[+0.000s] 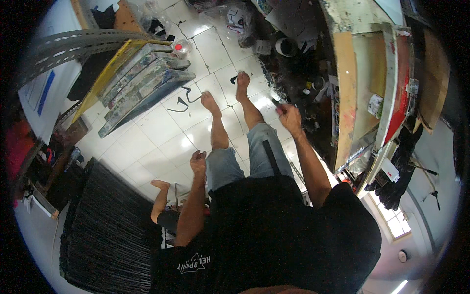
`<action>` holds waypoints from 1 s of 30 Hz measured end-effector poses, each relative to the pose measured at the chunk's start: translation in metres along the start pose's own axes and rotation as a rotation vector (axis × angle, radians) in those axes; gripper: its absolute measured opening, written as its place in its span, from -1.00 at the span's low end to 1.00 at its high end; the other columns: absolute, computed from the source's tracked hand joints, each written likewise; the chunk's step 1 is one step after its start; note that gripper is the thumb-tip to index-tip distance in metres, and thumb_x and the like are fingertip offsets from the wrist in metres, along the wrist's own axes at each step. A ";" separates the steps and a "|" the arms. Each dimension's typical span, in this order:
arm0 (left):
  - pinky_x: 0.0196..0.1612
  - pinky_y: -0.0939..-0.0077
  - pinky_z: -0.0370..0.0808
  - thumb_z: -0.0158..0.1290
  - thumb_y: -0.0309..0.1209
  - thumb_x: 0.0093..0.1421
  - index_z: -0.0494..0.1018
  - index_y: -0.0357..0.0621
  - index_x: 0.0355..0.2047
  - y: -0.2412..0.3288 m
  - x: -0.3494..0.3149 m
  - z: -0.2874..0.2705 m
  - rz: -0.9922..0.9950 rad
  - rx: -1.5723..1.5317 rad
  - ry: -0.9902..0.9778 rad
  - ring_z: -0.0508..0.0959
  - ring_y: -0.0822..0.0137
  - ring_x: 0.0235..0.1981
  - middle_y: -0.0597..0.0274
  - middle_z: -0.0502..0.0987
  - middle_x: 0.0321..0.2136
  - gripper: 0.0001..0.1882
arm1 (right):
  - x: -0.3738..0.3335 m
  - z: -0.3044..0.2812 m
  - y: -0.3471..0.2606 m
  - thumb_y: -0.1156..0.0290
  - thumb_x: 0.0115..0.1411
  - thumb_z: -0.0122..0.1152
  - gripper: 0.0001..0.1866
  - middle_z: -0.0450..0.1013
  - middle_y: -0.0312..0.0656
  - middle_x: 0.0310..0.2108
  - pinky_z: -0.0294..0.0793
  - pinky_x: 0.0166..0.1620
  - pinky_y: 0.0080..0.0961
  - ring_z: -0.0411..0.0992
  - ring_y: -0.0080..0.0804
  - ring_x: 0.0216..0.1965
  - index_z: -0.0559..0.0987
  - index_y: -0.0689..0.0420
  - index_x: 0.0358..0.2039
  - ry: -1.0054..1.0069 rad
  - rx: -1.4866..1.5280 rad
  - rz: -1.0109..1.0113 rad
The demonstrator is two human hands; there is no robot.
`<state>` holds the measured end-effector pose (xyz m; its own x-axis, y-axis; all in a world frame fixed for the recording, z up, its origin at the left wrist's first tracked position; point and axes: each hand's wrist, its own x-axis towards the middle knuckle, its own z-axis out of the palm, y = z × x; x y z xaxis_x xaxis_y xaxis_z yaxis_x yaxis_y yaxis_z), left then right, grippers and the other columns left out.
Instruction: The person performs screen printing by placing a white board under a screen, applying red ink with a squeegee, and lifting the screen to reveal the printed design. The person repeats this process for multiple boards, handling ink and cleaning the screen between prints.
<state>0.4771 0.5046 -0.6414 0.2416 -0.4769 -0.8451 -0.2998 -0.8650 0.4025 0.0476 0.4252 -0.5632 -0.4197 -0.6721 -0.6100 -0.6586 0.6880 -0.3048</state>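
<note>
My right hand (290,119), to the right of my right knee, is closed around a small tool with a dark reddish handle (279,107) and a pale tip; its exact kind is too small to make out. A straight black strip (271,158) lies along my right thigh, apart from both hands. My left hand (198,162) hovers beside my left thigh, its fingers loosely bent and apart, with nothing visible in them. Bent black strips (180,103) lie on the tiles near my left foot. A short black scrap (234,79) is beside my right foot.
Paint-stained boards (142,81) lean at the left beside a perforated metal bar (73,49). A bundle of black strands (110,230) fills the lower left, with another person's leg (159,201) next to it. Clutter (306,73) and stacked panels (345,98) stand at the right.
</note>
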 end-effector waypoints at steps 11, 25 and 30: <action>-0.03 0.31 0.42 0.19 -0.41 0.06 0.47 -0.34 -0.16 0.023 -0.012 0.056 0.089 0.313 -0.047 0.51 0.09 -0.11 -0.04 0.53 -0.17 -0.65 | 0.187 -0.037 0.088 0.02 0.11 0.04 -0.53 0.49 0.08 -0.26 0.42 -0.19 -0.07 0.46 0.07 -0.25 0.58 0.22 -0.29 0.536 -0.203 0.371; -0.06 0.32 0.44 0.21 -0.43 0.04 0.48 -0.32 -0.16 -0.032 0.019 0.016 0.100 0.210 0.043 0.53 0.14 -0.18 -0.01 0.56 -0.25 -0.65 | 0.138 -0.021 0.190 0.03 0.15 0.04 -0.51 0.44 0.03 -0.13 0.41 -0.12 -0.19 0.42 -0.05 -0.10 0.48 0.19 -0.12 0.934 -0.084 0.453; -0.02 0.30 0.40 0.22 -0.41 0.04 0.46 -0.35 -0.14 -0.042 0.022 0.042 0.119 0.114 0.002 0.50 0.14 -0.13 -0.04 0.53 -0.22 -0.61 | 0.109 -0.012 0.224 0.06 0.16 0.03 -0.51 0.40 0.03 -0.07 0.38 -0.07 -0.22 0.40 -0.06 -0.06 0.44 0.20 -0.07 0.918 -0.060 0.422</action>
<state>0.4562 0.5366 -0.6917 0.1999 -0.5750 -0.7934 -0.4288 -0.7794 0.4568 -0.1534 0.5027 -0.6889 -0.9271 -0.3450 0.1464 -0.3648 0.9202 -0.1419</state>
